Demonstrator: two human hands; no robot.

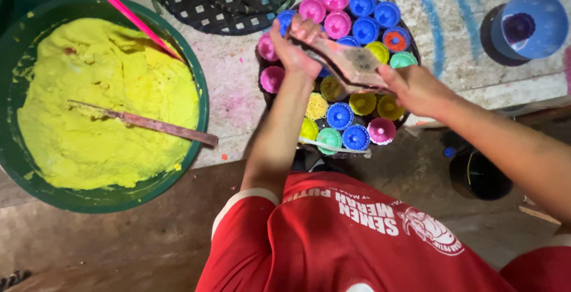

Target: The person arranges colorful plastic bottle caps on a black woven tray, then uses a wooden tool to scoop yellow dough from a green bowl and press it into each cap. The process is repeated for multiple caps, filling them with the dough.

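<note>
Both my hands are up over the round tray (410, 42) of little moulds, and between them I hold a flat brown scraper (348, 63), grimy and dark along its face. My left hand (295, 48) has its fingers curled and pressed together around the far end of it; my right hand (416, 89) pinches the near end, though I cannot tell how those fingers lie, they are tucked under.

Below the scraper, the small fluted moulds (340, 115) sit packed close in the tray: pink, blue, yellow, green, one orange-centred.

The ground here is rough pale concrete (238, 83), smeared with pink powder stains and crossed by a curved blue painted line (it is a messy floor). Nearer me it drops to a darker, dirt-brown surface (119, 238).

Off to my left stands a big green basin (199, 83) heaped with bright yellow paste (101, 95), a long brown stick (148, 124) lying across it and a pink rod (128, 13) leaning in. Black lattice mats (238, 0) lie beyond. Far right, a blue cup (544, 30). My red shirt (357, 244) fills the bottom.
</note>
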